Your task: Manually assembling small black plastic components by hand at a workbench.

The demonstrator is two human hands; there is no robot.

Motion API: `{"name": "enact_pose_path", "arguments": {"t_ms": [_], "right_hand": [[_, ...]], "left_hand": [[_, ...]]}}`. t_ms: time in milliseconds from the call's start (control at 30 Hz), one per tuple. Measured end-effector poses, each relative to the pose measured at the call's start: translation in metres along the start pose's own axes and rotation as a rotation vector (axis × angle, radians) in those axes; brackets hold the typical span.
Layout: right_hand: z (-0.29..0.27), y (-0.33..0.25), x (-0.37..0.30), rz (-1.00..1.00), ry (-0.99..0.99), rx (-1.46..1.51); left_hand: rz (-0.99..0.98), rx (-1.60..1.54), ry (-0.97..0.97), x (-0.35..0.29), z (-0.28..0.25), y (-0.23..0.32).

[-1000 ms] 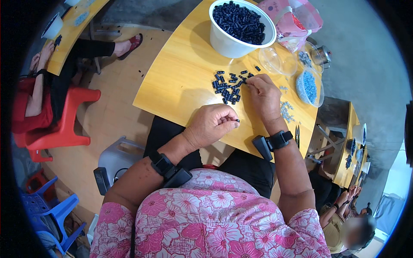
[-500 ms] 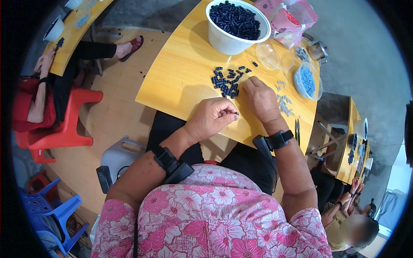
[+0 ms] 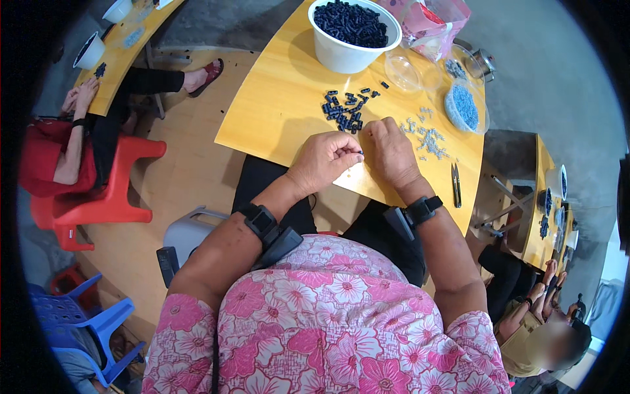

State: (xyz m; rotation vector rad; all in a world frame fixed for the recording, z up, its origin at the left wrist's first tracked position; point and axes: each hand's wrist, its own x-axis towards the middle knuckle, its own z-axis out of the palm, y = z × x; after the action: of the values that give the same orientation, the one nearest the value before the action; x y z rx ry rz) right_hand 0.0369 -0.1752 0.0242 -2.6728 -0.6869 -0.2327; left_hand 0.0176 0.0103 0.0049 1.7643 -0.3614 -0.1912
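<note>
Black pieces (image 3: 351, 25), seemingly many left, fill the white tub (image 3: 341, 60); on its near side the left hand (image 3: 323, 159) pinches a dark bit (image 3: 360, 153), the right hand's (image 3: 394, 155) grip and finished count unclear.

Even light | glare at near edge of table (image 3: 262, 125) | soft shadow left of tub (image 3: 344, 58) | dark, fisheye-bent rim

Left grip (image 3: 323, 159) in a thumb-and-forefinger pinch, right grip (image 3: 394, 155) just beside it, knuckles up
</note>
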Motion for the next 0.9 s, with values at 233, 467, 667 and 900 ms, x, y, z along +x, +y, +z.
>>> {"name": "enact_pose_path", "arguments": {"t_ms": [233, 467, 667, 900], "right_hand": [[0.000, -0.012, -0.021, 0.499, 0.151, 1.111], [0.010, -0.008, -0.032, 0.633, 0.128, 1.690], [0.011, -0.008, -0.032, 0.621, 0.122, 1.740], [0.013, -0.011, -0.032, 0.602, 0.148, 1.773]], "left_hand": [[0.046, -0.026, 0.004, 0.000, -0.001, -0.002], [-0.002, -0.096, -0.039, 0.000, -0.002, 0.002], [0.002, -0.012, -0.043, -0.001, -0.003, 0.002], [-0.023, -0.065, -0.050, -0.001, -0.003, 0.005]]}}
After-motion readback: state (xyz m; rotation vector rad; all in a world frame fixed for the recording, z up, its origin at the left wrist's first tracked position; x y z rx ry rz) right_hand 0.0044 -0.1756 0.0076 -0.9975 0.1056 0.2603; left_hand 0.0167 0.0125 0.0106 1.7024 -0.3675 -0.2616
